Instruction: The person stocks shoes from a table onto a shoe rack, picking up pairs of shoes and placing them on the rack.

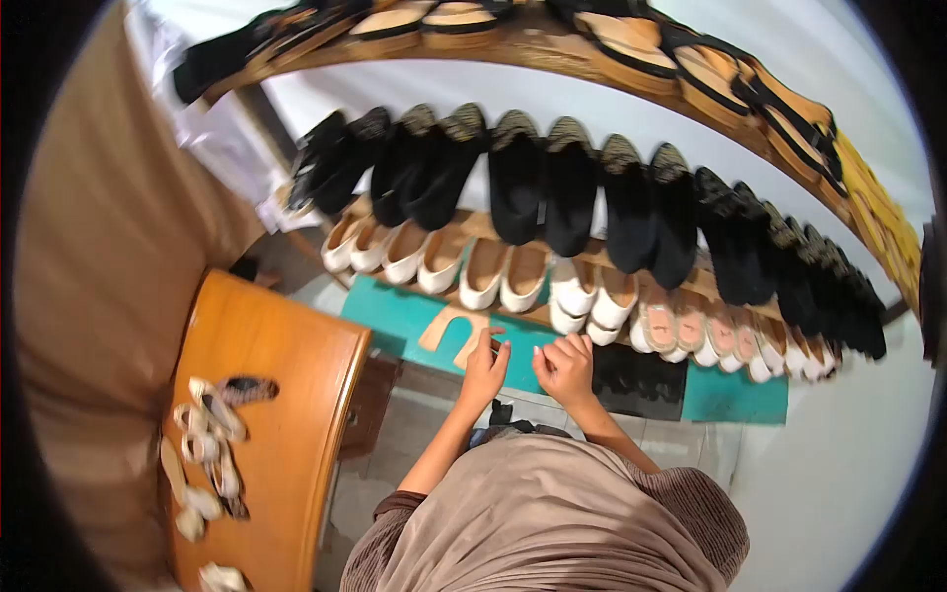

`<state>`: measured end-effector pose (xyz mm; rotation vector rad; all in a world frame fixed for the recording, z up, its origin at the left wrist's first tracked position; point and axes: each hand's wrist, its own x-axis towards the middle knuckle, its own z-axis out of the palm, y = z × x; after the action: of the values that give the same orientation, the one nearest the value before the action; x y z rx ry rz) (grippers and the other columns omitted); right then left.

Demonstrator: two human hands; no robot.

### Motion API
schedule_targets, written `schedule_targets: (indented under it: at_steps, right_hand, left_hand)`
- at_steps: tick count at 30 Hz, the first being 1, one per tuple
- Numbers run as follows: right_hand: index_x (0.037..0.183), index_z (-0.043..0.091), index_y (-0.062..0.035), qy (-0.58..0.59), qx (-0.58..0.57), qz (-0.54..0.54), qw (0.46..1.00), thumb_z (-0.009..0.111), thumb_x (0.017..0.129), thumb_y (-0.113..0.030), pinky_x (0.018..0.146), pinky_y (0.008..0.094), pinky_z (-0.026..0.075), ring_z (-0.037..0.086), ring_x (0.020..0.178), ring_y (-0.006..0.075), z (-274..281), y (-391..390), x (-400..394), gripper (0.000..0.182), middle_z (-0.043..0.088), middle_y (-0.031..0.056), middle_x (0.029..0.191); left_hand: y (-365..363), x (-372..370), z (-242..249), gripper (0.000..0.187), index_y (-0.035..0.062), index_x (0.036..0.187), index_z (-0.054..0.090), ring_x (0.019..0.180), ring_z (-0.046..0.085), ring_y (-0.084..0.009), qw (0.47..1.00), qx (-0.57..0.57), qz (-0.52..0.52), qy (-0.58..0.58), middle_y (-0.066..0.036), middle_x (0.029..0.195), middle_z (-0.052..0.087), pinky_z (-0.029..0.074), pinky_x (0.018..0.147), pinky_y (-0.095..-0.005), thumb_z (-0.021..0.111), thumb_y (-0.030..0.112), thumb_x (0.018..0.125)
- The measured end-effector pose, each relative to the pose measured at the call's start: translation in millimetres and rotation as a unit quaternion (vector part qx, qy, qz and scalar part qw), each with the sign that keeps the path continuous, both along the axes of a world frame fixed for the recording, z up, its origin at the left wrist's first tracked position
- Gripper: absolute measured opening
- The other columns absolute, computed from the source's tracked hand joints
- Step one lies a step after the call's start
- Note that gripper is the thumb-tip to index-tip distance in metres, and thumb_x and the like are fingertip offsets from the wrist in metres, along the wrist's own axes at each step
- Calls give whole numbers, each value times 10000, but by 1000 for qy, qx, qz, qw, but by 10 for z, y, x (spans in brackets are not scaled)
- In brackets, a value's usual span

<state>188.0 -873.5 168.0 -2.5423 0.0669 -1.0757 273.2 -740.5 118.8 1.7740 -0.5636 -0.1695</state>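
Observation:
My left hand is over the front edge of a teal work surface, thumb and index finger apart. It overlaps the right arm of a flat tan U-shaped piece, which looks like a cut shoe part. A short gap to the right, my right hand is closed, its fingers curled in towards the thumb. I cannot tell whether anything small is inside it. White flat shoes stand in a row just beyond both hands. A dark mat lies to the right of my right hand.
Black slip-on shoes line the rack behind the white pairs, and strapped sandals fill the upper shelf. At left, an orange wooden table holds several loose shoes. The teal surface continues to the right.

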Motion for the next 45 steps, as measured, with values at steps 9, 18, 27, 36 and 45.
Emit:
schedule_targets:
  at_steps: [9,18,27,36,45]
  right_hand:
    - [716,598,-22,141,101,259,950,507,867,-148,614,378,364,543,638,290,-372,902,-459,217,562,108,678]
    - [684,584,-2,244,160,470,833,501,876,-178,549,420,405,532,603,346,-339,1912,-1047,273,537,147,638]
    - [683,598,6,302,74,596,740,529,863,-211,531,425,436,552,591,372,-330,3218,-1258,290,561,167,647]
    - [725,590,-27,279,-15,717,639,557,827,-208,578,404,464,572,634,335,-352,5036,-1948,210,583,146,692]
    - [954,526,-53,329,44,678,655,558,795,-93,651,389,489,608,707,290,-321,5965,-1937,167,594,140,887]
  left_hand:
    - [1145,-1285,-63,196,38,1021,525,569,526,-193,966,11,245,89,-110,620,534,418,550,-333,506,156,866]
    - [2135,-2488,-169,190,45,990,570,579,531,-117,879,29,450,156,-57,654,578,426,542,-271,484,155,860]
    - [3148,-3352,-136,169,58,955,595,550,496,-70,815,-18,558,155,-22,640,560,403,509,-232,489,159,871]
    - [4608,-4342,-145,159,60,898,611,572,489,-61,719,-55,681,126,0,622,531,386,519,-220,494,167,888]
    - [5442,-4737,-241,180,63,883,618,562,443,-52,701,-72,689,171,7,643,517,352,508,-200,479,178,892]
